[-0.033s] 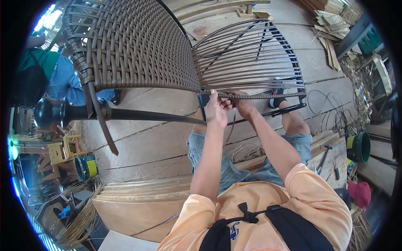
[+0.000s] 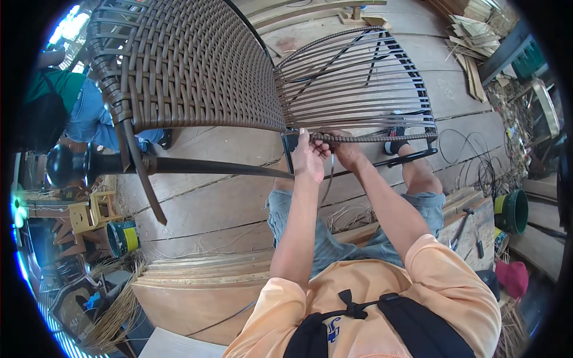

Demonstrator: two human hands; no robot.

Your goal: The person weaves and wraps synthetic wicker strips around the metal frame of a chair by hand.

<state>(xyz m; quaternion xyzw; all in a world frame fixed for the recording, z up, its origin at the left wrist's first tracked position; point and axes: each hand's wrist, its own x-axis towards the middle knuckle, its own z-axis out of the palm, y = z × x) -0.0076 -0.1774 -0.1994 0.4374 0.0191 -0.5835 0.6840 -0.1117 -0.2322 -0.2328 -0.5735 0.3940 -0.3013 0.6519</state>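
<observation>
A chair with a black metal frame stands before me. Its backrest [image 2: 197, 71] is closely woven in brown plastic wicker, while the seat [image 2: 352, 83] has only spaced parallel brown strands. My left hand [image 2: 311, 158] is closed at the rear end of the seat's wrapped near rail [image 2: 388, 138], thumb up and fingers curled. Right beside it, my right hand [image 2: 348, 154] is closed over the same rail, its fingertips partly hidden. A loose brown wicker strand [image 2: 329, 186] hangs down from between the hands; their exact grip on it is hard to make out.
A loose strand end [image 2: 143, 173] dangles from the backrest corner. Stacked boards [image 2: 203, 286] lie at lower left, and a hammer [image 2: 462, 227] on a board at right. Green buckets [image 2: 510, 210] and coiled strands [image 2: 486, 170] sit at right. Another person [image 2: 89, 113] is at far left.
</observation>
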